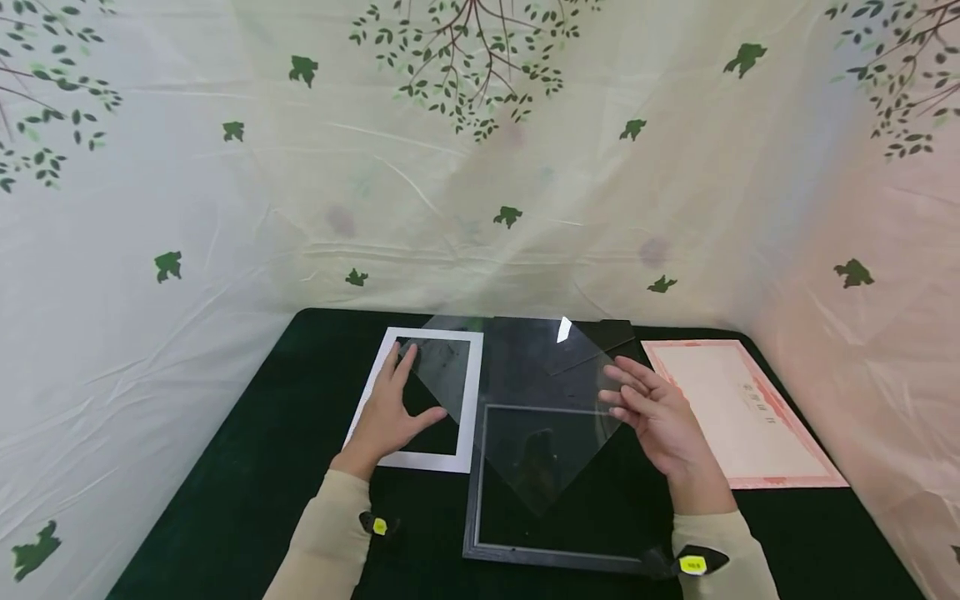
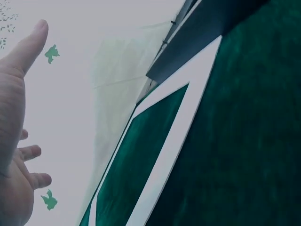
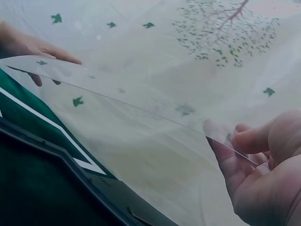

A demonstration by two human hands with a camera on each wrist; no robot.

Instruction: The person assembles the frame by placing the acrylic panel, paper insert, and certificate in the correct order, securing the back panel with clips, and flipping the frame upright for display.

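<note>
A clear sheet (image 1: 536,450), turned cornerwise, is held up between both hands above the table. My left hand (image 1: 386,417) is at its left corner, thumb spread wide and fingers fairly straight. In the left wrist view the left thumb (image 2: 30,49) points up, apart from the fingers. My right hand (image 1: 663,425) holds the opposite corner. The right wrist view shows the sheet's thin edge (image 3: 155,117) running in between the right thumb and fingers (image 3: 225,165). Below the sheet lies a dark grey picture frame (image 1: 474,500), seen partly through it.
A white mat (image 1: 475,392) with a rectangular opening lies under the left hand on the dark green table (image 1: 225,500). Behind the frame is a dark panel (image 1: 615,333). A pink-bordered certificate (image 1: 720,392) lies at right. Leaf-patterned cloth (image 1: 420,208) surrounds the table.
</note>
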